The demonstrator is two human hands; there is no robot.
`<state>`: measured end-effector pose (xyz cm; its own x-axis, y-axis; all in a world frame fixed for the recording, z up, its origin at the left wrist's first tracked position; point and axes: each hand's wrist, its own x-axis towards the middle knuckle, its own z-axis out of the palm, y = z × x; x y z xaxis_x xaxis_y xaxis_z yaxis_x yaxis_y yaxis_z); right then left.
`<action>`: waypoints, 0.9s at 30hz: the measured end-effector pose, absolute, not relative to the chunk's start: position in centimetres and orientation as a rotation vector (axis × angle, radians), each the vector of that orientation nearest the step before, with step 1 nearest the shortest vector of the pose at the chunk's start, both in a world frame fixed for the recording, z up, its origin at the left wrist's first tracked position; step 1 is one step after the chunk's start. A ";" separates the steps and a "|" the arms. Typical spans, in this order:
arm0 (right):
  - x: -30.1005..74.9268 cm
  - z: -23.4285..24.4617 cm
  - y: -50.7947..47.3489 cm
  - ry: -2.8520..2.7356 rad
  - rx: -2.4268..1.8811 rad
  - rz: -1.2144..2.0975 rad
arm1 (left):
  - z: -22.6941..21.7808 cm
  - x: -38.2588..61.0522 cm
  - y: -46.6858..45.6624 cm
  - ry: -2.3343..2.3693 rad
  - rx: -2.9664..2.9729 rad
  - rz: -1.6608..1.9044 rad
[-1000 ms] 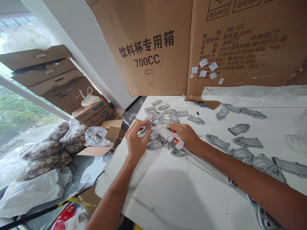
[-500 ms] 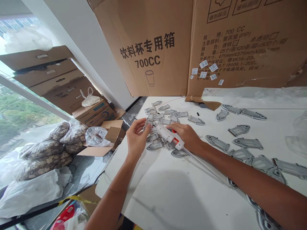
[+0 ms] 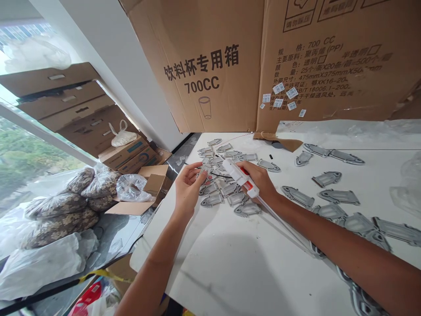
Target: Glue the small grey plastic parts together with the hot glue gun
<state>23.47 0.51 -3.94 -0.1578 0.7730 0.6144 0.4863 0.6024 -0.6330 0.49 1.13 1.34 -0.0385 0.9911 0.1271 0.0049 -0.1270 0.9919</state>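
Gray plastic pieces [image 3: 213, 200] lie scattered around your hands on the white table [image 3: 230, 272], with a cardboard box [image 3: 197, 66] looming over its far side. The table's left edge runs near your left hand [image 3: 188, 191], and bare tabletop lies toward you. Your left hand's fingers and thumb pinch one piece [image 3: 205, 170]; your right hand [image 3: 259, 181] closes around a glue gun [image 3: 237, 175].
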 end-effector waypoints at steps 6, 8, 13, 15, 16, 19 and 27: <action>23.4 -3.7 0.3 -1.820 -1.002 0.395 | 1.3 0.6 1.0 1.184 1.291 1.306; 23.3 -3.6 0.3 -1.819 -1.001 0.400 | 1.4 0.7 0.9 1.185 1.298 1.296; 23.2 -3.9 0.6 -1.792 -0.939 0.325 | 1.3 1.0 0.7 1.155 1.381 1.177; 23.2 -4.0 0.8 -1.792 -0.897 0.289 | 1.2 1.3 0.5 1.128 1.400 1.111; 23.2 -4.1 0.9 -1.796 -0.876 0.279 | 1.1 1.4 0.4 1.112 1.401 1.080; 23.2 -4.2 1.2 -1.816 -0.825 0.286 | 0.7 1.8 0.1 1.064 1.413 1.013; 22.8 -3.8 0.8 -1.818 -0.807 0.407 | 0.0 2.1 0.0 1.019 1.425 0.951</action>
<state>22.81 0.84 -3.78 -0.2150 0.6937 0.6874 0.3340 0.7136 -0.6157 2.06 0.04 0.01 0.3102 0.9505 0.0149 0.0801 -0.0418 0.9959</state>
